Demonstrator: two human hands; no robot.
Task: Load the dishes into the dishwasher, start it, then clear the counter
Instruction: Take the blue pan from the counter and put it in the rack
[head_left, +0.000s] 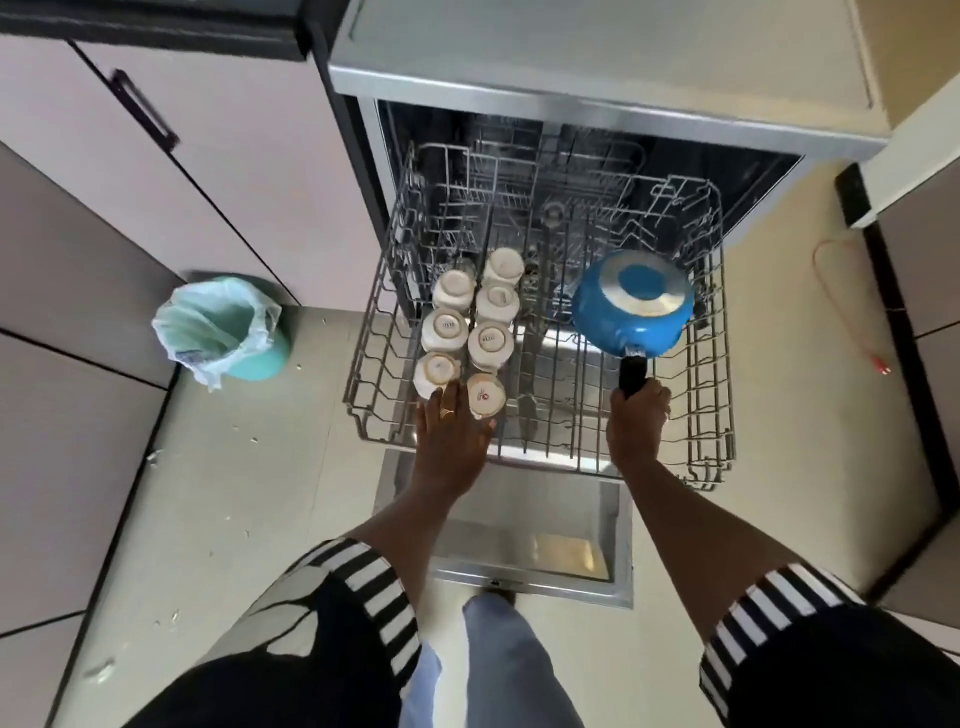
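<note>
The dishwasher's upper wire rack is pulled out over the open door. Several white cups stand upside down in two rows on the rack's left side. My left hand rests at the rack's front edge, fingers spread, touching the nearest cups. My right hand grips the black handle of a blue saucepan. The pan is turned upside down, with its silver base facing up, above the rack's right half.
A teal bin with a plastic liner stands on the floor to the left. Cabinet fronts line the left side and another cabinet the right. An orange cable lies on the floor at the right. Small crumbs dot the floor.
</note>
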